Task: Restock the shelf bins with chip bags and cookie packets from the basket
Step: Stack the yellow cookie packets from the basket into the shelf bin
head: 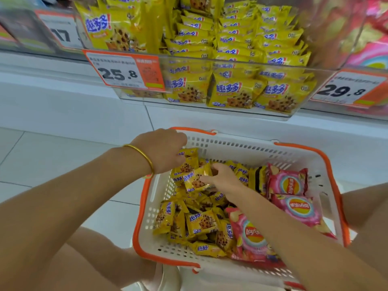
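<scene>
Yellow foil cookie packets (200, 222): judged light, slippery; best pinched at sealed edges.
Left hand (161, 152): was curled round packets, eleven o'clock in white orange-rimmed basket (241, 147).
Right hand (223, 178): one packet was pinched.

Basket (241, 148) below shelf bin (231, 60), cookie packets (201, 223) left inside, chip bags (298, 206) right

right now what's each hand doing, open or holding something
left hand: grips a bunch of cookie packets in the basket.
right hand: pinches a single cookie packet.
</scene>
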The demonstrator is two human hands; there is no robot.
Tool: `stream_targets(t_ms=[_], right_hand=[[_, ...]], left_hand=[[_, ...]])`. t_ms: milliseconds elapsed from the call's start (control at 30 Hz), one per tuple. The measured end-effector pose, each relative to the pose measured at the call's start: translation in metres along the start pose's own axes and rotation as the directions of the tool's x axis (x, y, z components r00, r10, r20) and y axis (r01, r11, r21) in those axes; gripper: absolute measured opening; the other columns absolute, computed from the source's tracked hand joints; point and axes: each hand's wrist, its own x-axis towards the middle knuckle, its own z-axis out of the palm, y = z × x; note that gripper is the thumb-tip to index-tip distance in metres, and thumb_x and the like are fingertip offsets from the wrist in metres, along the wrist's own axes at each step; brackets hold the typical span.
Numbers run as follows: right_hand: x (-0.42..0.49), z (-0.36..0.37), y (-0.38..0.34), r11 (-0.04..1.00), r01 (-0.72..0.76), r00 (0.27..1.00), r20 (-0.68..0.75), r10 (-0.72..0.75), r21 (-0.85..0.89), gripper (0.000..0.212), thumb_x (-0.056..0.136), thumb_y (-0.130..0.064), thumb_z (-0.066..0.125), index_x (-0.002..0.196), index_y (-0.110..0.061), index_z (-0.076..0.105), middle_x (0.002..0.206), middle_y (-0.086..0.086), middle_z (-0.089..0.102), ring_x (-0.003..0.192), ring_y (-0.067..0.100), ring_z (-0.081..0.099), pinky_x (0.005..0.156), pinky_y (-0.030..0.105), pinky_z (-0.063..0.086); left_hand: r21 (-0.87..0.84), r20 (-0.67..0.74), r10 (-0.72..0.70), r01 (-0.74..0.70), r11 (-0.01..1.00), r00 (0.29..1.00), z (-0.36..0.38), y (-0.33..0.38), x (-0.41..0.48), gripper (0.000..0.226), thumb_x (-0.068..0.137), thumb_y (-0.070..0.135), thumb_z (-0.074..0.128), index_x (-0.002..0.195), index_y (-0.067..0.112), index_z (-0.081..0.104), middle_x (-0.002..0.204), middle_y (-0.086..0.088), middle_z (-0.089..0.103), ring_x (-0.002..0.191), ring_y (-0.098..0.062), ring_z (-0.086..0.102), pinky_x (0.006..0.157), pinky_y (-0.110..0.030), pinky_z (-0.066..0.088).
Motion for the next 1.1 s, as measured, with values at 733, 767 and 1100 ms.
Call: stream_targets(t_ms=[733,767,1100], right_hand=[[-0.032,-0.118,-0.294,0.650,0.637,0.578,-0.302,-0.758,-0.414,0.038,0.072,-0.015,0.081,0.099,-0.016,0.055,0.104,-0.005,0.048,0.098,0.016,0.053,0.076,0.027,0.046],[-0.018,-0.115,-0.299,0.646,0.616,0.581,-0.294,-0.759,-0.451,0.038,0.074,-0.015,0.080,0.101,-0.015,0.054,0.107,-0.005,0.046,0.099,0.013,0.049,0.073,0.021,0.040],[0.035,-0.114,-0.299,0.539,0.628,0.477,-0.269,-0.837,-0.561,0.028,0.079,-0.017,0.075,0.103,-0.010,0.064,0.101,-0.002,0.046,0.093,0.009,0.043,0.077,0.009,0.030]], left_hand=[[-0.232,-0.824,-0.169,-0.051,0.971,0.541,-0.119,-0.037,-0.010,0.048,0.082,0.044,0.036,0.105,0.011,0.062,0.110,-0.012,0.061,0.106,-0.035,0.054,0.091,-0.045,0.041],[-0.220,-0.812,-0.167,-0.028,0.975,0.559,-0.116,-0.035,-0.007,0.049,0.082,0.046,0.035,0.104,0.011,0.062,0.111,-0.012,0.061,0.107,-0.036,0.053,0.093,-0.048,0.041],[-0.121,-0.759,-0.142,0.077,0.990,0.636,-0.105,-0.024,0.007,0.054,0.083,0.048,0.030,0.108,0.013,0.063,0.118,-0.012,0.059,0.114,-0.037,0.050,0.102,-0.059,0.031]])
